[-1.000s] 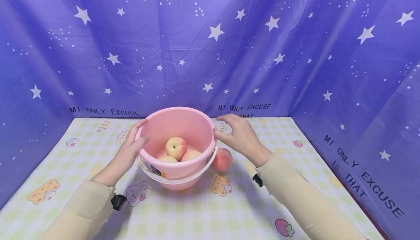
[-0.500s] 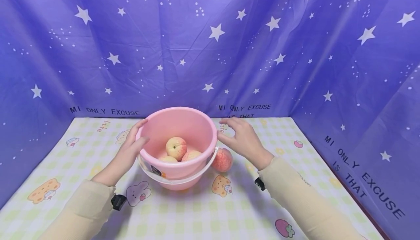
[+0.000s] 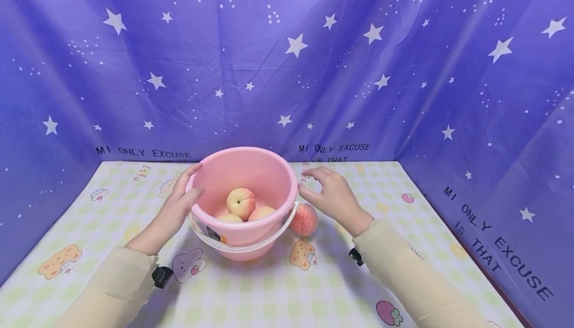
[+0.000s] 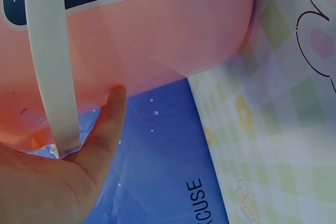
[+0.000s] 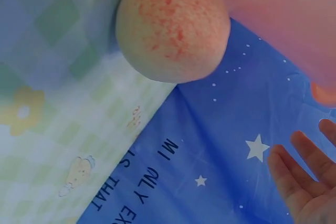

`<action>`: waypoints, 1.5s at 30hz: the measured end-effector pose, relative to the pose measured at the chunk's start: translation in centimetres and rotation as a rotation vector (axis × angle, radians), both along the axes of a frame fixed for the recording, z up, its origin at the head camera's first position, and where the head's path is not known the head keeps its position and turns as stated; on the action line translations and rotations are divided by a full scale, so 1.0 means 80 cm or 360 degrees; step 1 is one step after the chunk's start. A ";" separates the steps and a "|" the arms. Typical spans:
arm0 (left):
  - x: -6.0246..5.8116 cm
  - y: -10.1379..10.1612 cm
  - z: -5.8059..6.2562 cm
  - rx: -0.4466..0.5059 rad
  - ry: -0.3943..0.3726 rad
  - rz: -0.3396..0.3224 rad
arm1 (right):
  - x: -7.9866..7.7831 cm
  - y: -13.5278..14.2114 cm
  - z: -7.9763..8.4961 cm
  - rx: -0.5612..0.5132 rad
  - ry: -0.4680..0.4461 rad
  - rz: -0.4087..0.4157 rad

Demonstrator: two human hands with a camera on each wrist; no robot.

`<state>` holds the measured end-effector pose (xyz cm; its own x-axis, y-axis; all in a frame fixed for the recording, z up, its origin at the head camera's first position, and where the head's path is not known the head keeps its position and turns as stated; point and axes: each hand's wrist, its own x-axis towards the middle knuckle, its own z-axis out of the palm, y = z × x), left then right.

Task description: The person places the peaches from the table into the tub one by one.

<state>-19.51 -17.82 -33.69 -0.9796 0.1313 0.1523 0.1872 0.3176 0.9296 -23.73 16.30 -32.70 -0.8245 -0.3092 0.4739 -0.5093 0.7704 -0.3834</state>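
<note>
A pink bucket (image 3: 251, 236) stands on the table, its white handle (image 3: 269, 241) hanging down at the front. Several yellow-red peaches (image 3: 240, 203) lie inside. My left hand (image 3: 172, 211) holds the bucket's left rim, thumb over the edge; in the left wrist view a finger (image 4: 113, 114) lies against the outer wall, beside the handle. Just off the right rim, my right hand (image 3: 334, 193) is held with loosely bent fingers and holds nothing. Below it another peach (image 3: 305, 220) rests on the table, close against the bucket's right side; the right wrist view shows that peach up close.
A green-and-white checked cloth (image 3: 251, 298) with cartoon prints covers the table. Blue star-patterned curtains (image 3: 251, 59) hang close behind the table and along both sides.
My right hand has drawn slightly right, away from the bucket's rim. My left hand, the bucket and the peaches have stayed in place.
</note>
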 end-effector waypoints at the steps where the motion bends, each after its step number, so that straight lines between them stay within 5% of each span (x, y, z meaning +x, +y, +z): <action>1: 0.000 0.000 0.000 0.0000 0.0001 0.0000 | 0.000 0.000 -0.002 0.0003 -0.0004 -0.0003; 45: -0.001 -0.001 -0.001 -0.0008 0.0001 0.0007 | -0.001 -0.002 -0.046 0.0127 -0.0131 -0.0036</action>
